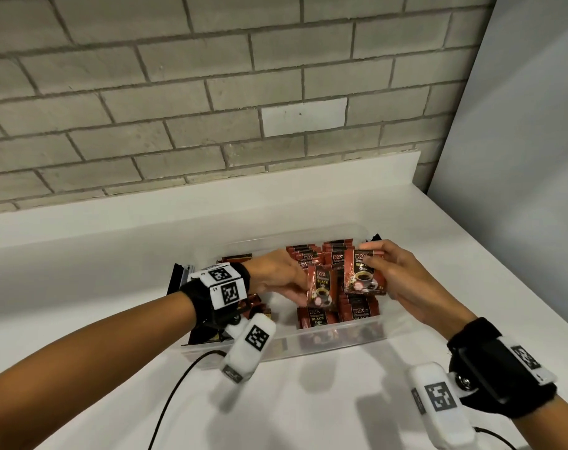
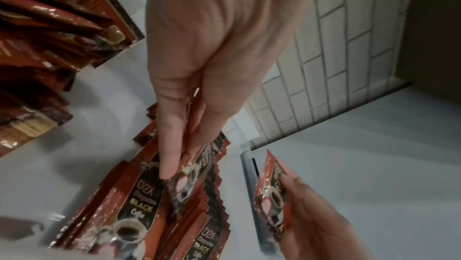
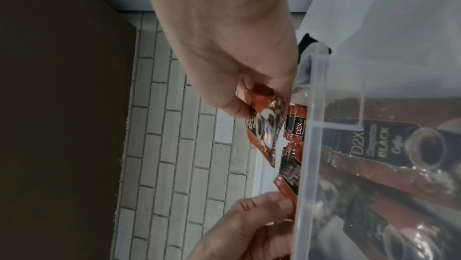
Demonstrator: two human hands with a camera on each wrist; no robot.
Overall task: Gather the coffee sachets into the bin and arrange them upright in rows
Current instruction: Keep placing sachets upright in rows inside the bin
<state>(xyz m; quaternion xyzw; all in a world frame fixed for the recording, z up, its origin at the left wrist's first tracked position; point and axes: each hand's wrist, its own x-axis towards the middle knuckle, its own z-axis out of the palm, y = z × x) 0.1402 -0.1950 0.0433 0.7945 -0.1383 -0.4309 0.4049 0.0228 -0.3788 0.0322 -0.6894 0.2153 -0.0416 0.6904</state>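
A clear plastic bin [image 1: 328,344] sits on the white counter. Red and black coffee sachets [image 1: 357,311] stand upright in rows in its right half [image 2: 139,201]. Over these rows my left hand [image 1: 303,292] pinches one sachet [image 1: 321,287] by its edge, seen up close in the left wrist view [image 2: 184,175]. My right hand [image 1: 376,261] pinches a second sachet [image 1: 365,272] just to the right and a little higher, above the bin's right side [image 3: 92,126]. A loose heap of sachets [image 2: 49,37] lies in the bin's left part, half hidden by my left wrist in the head view.
A brick wall [image 1: 211,108] rises behind the counter's raised back edge [image 1: 276,180], and a grey panel [image 1: 519,157] stands at the right. A black cable [image 1: 175,394] trails over the counter in front of the bin. A dark object [image 1: 178,274] lies at the bin's left end.
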